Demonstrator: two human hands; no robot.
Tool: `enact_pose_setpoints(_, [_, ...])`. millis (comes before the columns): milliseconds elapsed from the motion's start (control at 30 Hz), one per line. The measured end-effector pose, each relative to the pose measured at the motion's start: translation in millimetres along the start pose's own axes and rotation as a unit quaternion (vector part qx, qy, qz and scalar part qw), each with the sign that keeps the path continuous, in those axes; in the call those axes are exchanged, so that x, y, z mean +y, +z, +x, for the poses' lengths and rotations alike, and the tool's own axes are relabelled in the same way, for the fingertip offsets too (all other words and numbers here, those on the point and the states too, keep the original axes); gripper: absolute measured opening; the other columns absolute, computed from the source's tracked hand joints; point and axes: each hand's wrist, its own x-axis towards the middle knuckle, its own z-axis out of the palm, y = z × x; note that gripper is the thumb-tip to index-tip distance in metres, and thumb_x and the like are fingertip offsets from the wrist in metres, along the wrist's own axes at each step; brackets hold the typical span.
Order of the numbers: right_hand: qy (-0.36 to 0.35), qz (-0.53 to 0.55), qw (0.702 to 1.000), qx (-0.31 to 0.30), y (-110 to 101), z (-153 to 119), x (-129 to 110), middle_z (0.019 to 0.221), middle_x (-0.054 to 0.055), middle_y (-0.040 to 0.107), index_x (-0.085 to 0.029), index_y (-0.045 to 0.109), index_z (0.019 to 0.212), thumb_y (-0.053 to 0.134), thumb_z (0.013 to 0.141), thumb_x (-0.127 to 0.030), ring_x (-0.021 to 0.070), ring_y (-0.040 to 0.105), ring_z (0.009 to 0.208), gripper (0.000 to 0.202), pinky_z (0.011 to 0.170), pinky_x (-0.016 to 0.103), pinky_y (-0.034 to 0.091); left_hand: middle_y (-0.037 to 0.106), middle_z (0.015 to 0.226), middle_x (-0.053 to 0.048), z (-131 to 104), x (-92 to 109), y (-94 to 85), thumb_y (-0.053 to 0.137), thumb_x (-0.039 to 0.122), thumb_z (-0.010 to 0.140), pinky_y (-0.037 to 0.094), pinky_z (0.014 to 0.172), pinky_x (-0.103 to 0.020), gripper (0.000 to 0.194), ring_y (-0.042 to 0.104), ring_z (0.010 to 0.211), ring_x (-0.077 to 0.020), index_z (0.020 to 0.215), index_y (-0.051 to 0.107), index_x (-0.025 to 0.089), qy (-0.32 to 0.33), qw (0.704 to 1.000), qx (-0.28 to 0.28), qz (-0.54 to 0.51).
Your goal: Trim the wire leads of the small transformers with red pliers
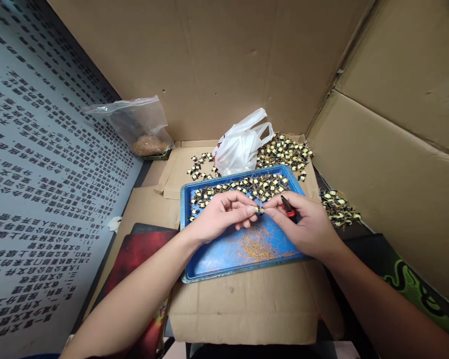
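Over a blue tray [209, 263], my left hand [226, 214] pinches a small coil [259, 210] with a yellow-taped body and black ends between thumb and fingers. The thumb and forefinger of my right hand [307, 222] meet at the coil's right side, closed on what look like its thin wire leads. Red-and-black cutters [289, 209] are tucked in that same right hand, mostly hidden by the palm. Many similar coils [232, 187] lie in the tray's far half. A heap of copper-coloured wire clippings [257, 245] lies in its near half.
Behind the tray stands a white plastic bag [239, 147], with a large pile of coils [286, 152] beside it. More coils [338, 208] lie at right. A clear bag [149, 142] holds brownish wire bits. Cardboard walls [224, 65] enclose the back and right; a printed sheet [41, 164] covers the left.
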Motion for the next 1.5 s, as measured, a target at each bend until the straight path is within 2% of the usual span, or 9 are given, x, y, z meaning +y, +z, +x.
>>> enact_pose_setpoints(133, [0.010,0.001,1.000,0.004,0.0,-0.3,-0.4,0.078,0.000,0.071,-0.019,0.072,0.094,0.068,0.098,-0.025,0.0135,0.058,0.064,0.008,0.063,0.028,0.046,0.076,0.082,-0.004,0.0,0.0,-0.6,0.085,0.036,0.087,0.049,0.055,-0.017,0.030,0.066,0.063,-0.0072,0.099,0.071,0.012,0.009,1.000,-0.003,-0.016])
enact_pose_setpoints(267, [0.049,0.060,0.997,-0.008,-0.4,-0.6,-1.9,0.075,-0.002,0.064,-0.021,0.070,0.094,0.065,0.099,-0.026,0.0129,0.056,0.063,0.008,0.061,0.027,0.045,0.075,0.081,-0.003,-0.4,-0.6,-0.5,0.084,0.036,0.088,0.049,0.056,-0.018,0.029,0.065,0.063,-0.0072,0.100,0.072,0.012,0.014,1.000,-0.001,-0.015])
enact_pose_setpoints(367, [0.078,0.104,0.992,-0.005,-0.9,-0.5,-1.4,0.073,-0.003,0.057,-0.021,0.069,0.102,0.064,0.099,-0.026,0.0121,0.052,0.061,0.007,0.057,0.026,0.043,0.075,0.081,-0.002,-0.3,-1.1,-0.9,0.084,0.035,0.088,0.051,0.058,-0.018,0.028,0.065,0.063,-0.0069,0.100,0.072,0.013,0.022,1.000,0.001,-0.004])
enact_pose_setpoints(467, [0.092,0.120,0.988,0.000,-1.1,0.9,-0.1,0.071,-0.005,0.050,-0.021,0.070,0.115,0.065,0.098,-0.024,0.0113,0.046,0.058,0.018,0.054,0.025,0.038,0.075,0.081,-0.002,-0.1,-1.7,-1.5,0.084,0.036,0.088,0.051,0.060,-0.019,0.028,0.065,0.064,-0.0073,0.101,0.073,0.014,0.026,1.000,-0.002,0.008])
enact_pose_setpoints(600, [0.095,0.118,0.988,-0.006,-0.8,2.0,0.3,0.071,-0.005,0.048,-0.021,0.071,0.122,0.065,0.097,-0.024,0.0114,0.043,0.058,0.026,0.053,0.026,0.035,0.075,0.082,-0.003,-0.6,-2.7,-2.2,0.084,0.038,0.088,0.052,0.062,-0.021,0.030,0.065,0.064,-0.0082,0.103,0.074,0.014,0.020,0.999,-0.003,0.028])
enact_pose_setpoints(900, [0.100,0.091,0.991,0.011,1.3,0.7,-0.9,0.068,-0.006,0.047,-0.020,0.076,0.111,0.069,0.095,-0.027,0.0107,0.042,0.056,0.018,0.052,0.027,0.034,0.074,0.080,-0.003,-1.0,-2.3,-1.2,0.085,0.041,0.087,0.048,0.060,-0.020,0.033,0.063,0.064,-0.0081,0.102,0.074,0.014,0.017,0.999,0.000,0.048])
enact_pose_setpoints(1100, [0.107,0.093,0.990,0.013,3.2,0.4,1.0,0.065,-0.006,0.046,-0.020,0.072,0.095,0.070,0.094,-0.027,0.0103,0.043,0.054,0.007,0.053,0.026,0.035,0.075,0.081,-0.003,-0.8,-1.6,-1.2,0.085,0.042,0.086,0.048,0.061,-0.021,0.034,0.064,0.064,-0.0090,0.102,0.073,0.014,0.012,0.999,-0.003,0.053])
enact_pose_setpoints(1233, [0.084,0.076,0.993,0.028,3.5,-0.4,1.7,0.066,-0.006,0.049,-0.021,0.073,0.095,0.071,0.094,-0.025,0.0117,0.046,0.057,0.005,0.056,0.028,0.038,0.075,0.081,-0.003,-1.1,-1.1,-1.1,0.084,0.041,0.087,0.048,0.060,-0.020,0.033,0.063,0.064,-0.0083,0.100,0.073,0.013,0.009,0.999,-0.001,0.054])
enact_pose_setpoints(1500, [-0.013,-0.014,0.998,0.051,3.4,0.6,-1.8,0.072,-0.001,0.063,-0.020,0.075,0.095,0.068,0.095,-0.018,0.0138,0.051,0.061,0.006,0.061,0.031,0.040,0.074,0.080,-0.003,1.1,-0.7,0.2,0.085,0.042,0.085,0.044,0.055,-0.020,0.033,0.060,0.060,-0.0074,0.095,0.071,0.014,-0.011,0.999,0.018,0.043])
